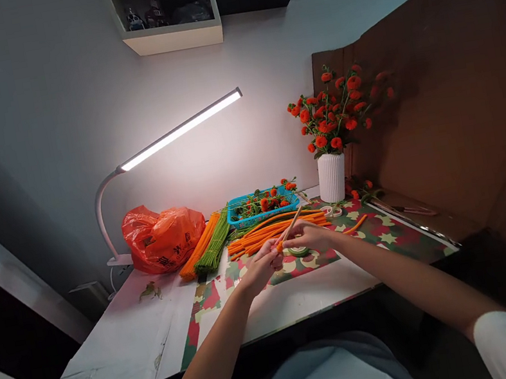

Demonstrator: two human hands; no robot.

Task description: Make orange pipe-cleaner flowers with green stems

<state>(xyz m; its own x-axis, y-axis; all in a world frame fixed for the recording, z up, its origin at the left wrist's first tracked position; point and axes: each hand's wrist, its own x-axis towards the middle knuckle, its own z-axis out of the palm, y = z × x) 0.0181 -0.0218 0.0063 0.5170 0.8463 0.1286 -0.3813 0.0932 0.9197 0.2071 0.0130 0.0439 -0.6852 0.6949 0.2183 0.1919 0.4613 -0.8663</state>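
My left hand (266, 262) is closed at the lower end of a thin wooden stick, its fingers pinching a short piece of orange pipe cleaner (279, 247) there. My right hand (309, 236) is closed around the same wooden stick (292, 224), which tilts up to the right; its fingertips are partly hidden. Just behind the hands lies a pile of orange pipe cleaners (254, 239). A roll of green tape (299, 251) sits on the table below my right hand. One loose orange pipe cleaner (356, 225) lies to the right.
A blue basket (244, 222) of orange flowers stands at the back. Left of it are green pipe cleaner bundles (214, 247) and a red plastic bag (163, 238). A white vase (332, 177) of flowers stands back right, near a cardboard panel (435, 85). A lit lamp (183, 128) reaches overhead.
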